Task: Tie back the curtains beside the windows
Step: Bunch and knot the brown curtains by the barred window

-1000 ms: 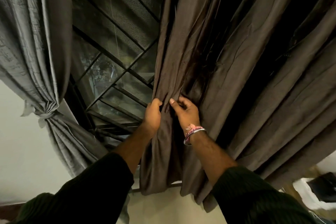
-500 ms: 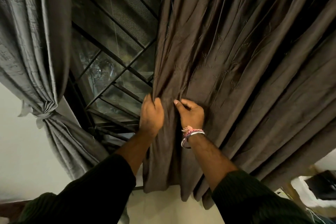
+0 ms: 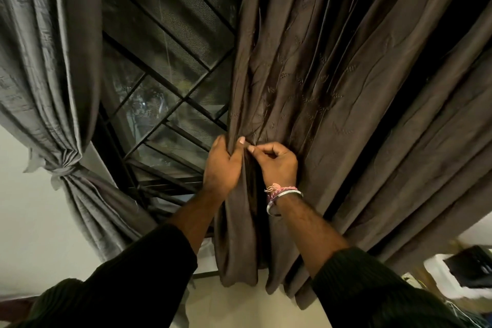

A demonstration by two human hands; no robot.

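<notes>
A dark brown curtain [image 3: 332, 82] hangs loose on the right of the window [image 3: 165, 88]. My left hand [image 3: 222, 165] grips its inner edge, fingers wrapped round a bunch of folds. Right beside it, my right hand [image 3: 277, 165] pinches a fold of the same curtain between thumb and fingers; bracelets circle that wrist. On the left, a grey curtain [image 3: 45, 66] is gathered and held by a knotted tieback [image 3: 62, 168].
The window has a dark metal grille and mesh. A pale wall [image 3: 32, 234] lies below the grey curtain. At the lower right stand a white object and a dark box [image 3: 468, 266].
Both hands have gathered more folds of the brown curtain together. My right hand has curled from a flatter hold into a pinch close against my left hand.
</notes>
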